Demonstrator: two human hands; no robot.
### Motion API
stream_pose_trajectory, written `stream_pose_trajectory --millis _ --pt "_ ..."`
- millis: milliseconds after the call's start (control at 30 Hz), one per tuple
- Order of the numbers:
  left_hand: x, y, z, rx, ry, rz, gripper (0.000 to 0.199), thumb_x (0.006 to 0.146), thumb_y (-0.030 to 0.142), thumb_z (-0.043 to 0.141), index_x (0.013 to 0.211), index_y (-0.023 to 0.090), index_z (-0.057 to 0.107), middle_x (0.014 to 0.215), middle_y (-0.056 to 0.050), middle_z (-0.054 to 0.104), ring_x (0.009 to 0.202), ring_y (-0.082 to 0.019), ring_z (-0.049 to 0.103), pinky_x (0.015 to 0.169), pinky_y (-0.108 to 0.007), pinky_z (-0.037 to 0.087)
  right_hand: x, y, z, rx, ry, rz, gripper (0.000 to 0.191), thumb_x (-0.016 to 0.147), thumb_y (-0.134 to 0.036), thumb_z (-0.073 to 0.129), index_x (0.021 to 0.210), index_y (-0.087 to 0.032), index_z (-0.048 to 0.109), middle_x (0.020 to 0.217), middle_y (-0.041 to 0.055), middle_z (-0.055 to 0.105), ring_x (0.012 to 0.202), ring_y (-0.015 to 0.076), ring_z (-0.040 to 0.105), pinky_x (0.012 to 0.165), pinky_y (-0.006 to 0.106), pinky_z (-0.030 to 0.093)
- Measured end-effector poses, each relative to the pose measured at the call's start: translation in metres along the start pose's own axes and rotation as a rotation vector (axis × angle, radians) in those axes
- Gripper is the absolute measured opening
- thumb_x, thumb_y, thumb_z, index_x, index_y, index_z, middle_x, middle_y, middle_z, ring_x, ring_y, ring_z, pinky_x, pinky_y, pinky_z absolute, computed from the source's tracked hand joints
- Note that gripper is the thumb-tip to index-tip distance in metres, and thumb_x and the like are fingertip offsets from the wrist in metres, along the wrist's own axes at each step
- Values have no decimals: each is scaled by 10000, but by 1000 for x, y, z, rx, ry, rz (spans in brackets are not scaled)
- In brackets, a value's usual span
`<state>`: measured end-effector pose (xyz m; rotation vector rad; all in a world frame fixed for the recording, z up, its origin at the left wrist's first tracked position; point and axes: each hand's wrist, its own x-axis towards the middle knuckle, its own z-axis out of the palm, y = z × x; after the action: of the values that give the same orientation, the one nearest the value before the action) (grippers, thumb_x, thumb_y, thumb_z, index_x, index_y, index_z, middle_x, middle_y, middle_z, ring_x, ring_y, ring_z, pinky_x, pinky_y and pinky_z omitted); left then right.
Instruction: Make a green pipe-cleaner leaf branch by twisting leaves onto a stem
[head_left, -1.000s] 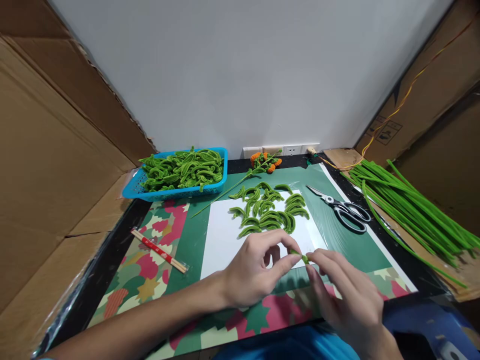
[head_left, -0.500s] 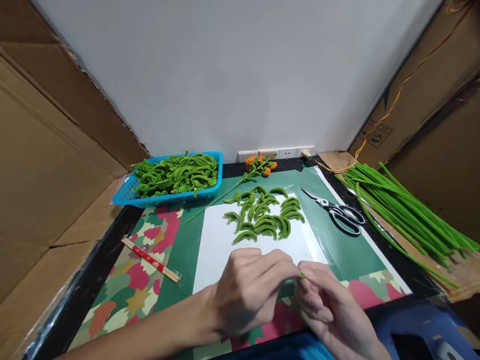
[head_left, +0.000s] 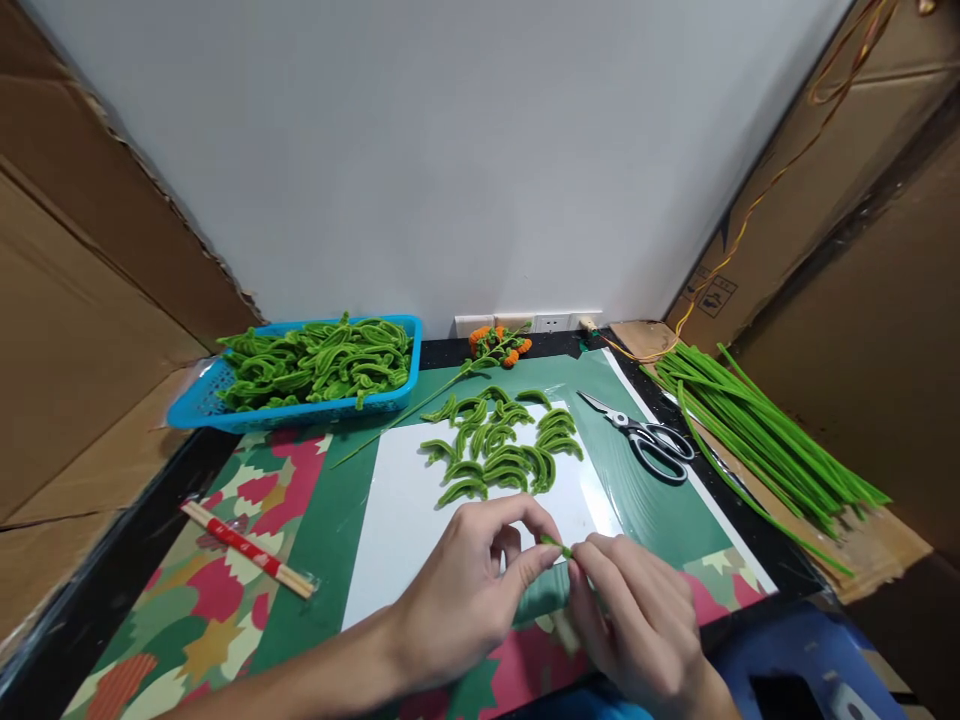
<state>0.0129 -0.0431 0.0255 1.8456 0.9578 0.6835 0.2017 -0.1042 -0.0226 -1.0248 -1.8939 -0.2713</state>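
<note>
A short piece of green pipe cleaner [head_left: 556, 545] is pinched between both hands, low over the front of the table; most of it is hidden by fingers. My left hand [head_left: 469, 580] grips one end with thumb and forefinger, while my right hand [head_left: 637, 610] pinches the other end. Just beyond them, several curved green pipe-cleaner leaves [head_left: 508, 460] lie in loose rows on a white sheet [head_left: 390, 530].
At the back left stands a blue basket [head_left: 180, 405] heaped with green pieces. An orange flower stem [head_left: 480, 362] lies behind the sheet. Scissors [head_left: 637, 430] and a bundle of long green pipe cleaners [head_left: 765, 440] are on the right. Wrapped chopsticks [head_left: 247, 545] lie left.
My left hand has turned, so its thumb and forefinger now show around the piece. The right hand has rolled over, back upward. The view has shifted slightly right.
</note>
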Motion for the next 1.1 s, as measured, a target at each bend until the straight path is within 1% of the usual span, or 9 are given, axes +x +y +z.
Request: stream_pose_trajectory --millis 133,267,367,567,700,767,833,967,1100 --pt "0 -10 -3 118 30 286 127 1005 103 614 978 190 702 815 -9 707 647 -134 594 582 -235 432 -2 -10 7 593 4 619 252 1077 -275 596 855 -192 683 631 -2 578 503 120 498 478 239 390" --pt "-2 -19 -6 270 12 669 269 980 -29 519 1093 174 653 875 -55 742 726 -173 682 651 -275 470 -3 -15 8 1472 -287 1325 551 905 -706 754 742 -225 540 526 -116 334 409 40 141 356 192 165" --pt "-2 -18 -6 240 45 600 230 993 -7 555 1063 185 662 856 -37 735 726 -163 689 659 -264 480 -7 -13 7 1367 -251 1239 491 987 -644 693 786 -216 561 532 -101 385 398 50 226 374 188 217" --pt "-1 -8 0 94 43 195 101 995 143 663 956 208 729 791 17 715 603 -113 568 549 -226 411 -10 -3 5 130 -10 159 149 1040 -103 567 1092 -156 696 771 56 686 640 171 626 602 275 452" --pt "-1 -6 2 46 -3 82 91 996 198 674 932 202 738 757 23 695 604 -114 544 527 -222 382 -10 2 7 -6 0 28 165 1023 -51 552 1086 -138 677 726 53 681 584 169 584 577 293 435" --pt "-1 -7 2 54 -14 74 95 1003 200 671 931 200 733 735 29 678 589 -113 535 525 -221 383 -13 0 10 122 22 135 157 1032 -81 566 1047 -158 702 705 37 663 573 157 577 562 281 424" --pt "-2 -9 1 95 2 155 103 998 152 656 933 198 720 733 28 675 594 -115 554 539 -222 399 -18 -5 14 454 -18 456 197 1068 -209 589 905 -187 699 638 3 603 512 127 522 502 250 385" --pt "-3 -18 -3 334 45 654 275 945 -11 482 1028 162 679 823 -34 738 612 -147 609 556 -284 389 -23 -19 21 1445 -163 1272 509 967 -622 707 698 -229 528 455 -108 365 349 48 181 337 200 169" --pt "-4 -22 -4 455 81 852 328 936 -22 467 1144 125 673 916 -75 791 617 -161 638 525 -320 348 -25 -24 22 1640 -116 1423 535 893 -634 791 701 -227 502 460 -124 355 378 31 138 359 177 150"
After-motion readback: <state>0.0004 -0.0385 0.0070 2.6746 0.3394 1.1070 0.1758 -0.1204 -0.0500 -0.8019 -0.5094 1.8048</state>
